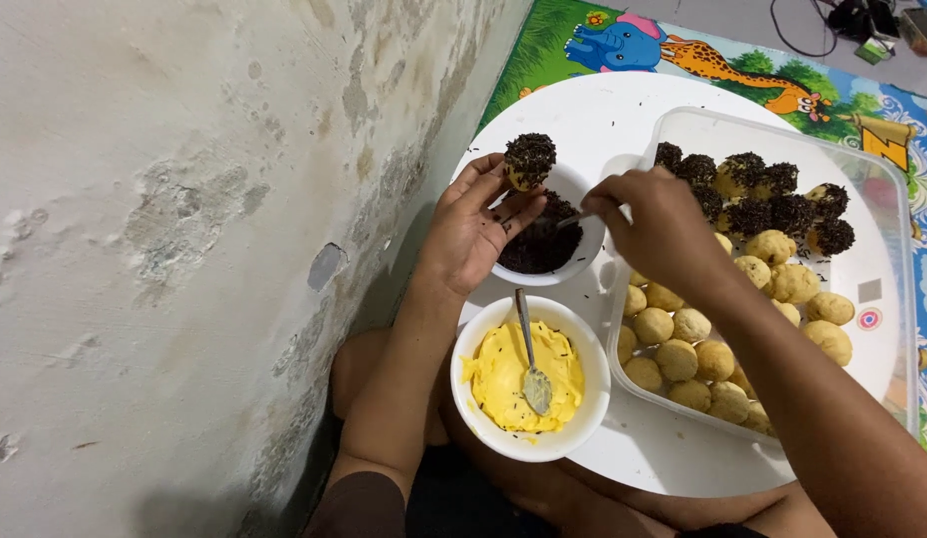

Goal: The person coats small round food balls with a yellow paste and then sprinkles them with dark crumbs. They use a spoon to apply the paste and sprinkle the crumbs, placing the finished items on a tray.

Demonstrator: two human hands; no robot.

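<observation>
My left hand holds a round ball coated in dark chocolate sprinkles on its fingertips, above a white bowl of dark sprinkles. My right hand grips a small spoon handle that reaches into that sprinkle bowl. Closer to me stands a white bowl of yellow cream with a metal spoon resting in it.
A clear plastic tray on the right holds several plain yellow balls and several sprinkle-coated balls. All stand on a round white table. A stained wall runs along the left; a colourful animal mat lies beyond.
</observation>
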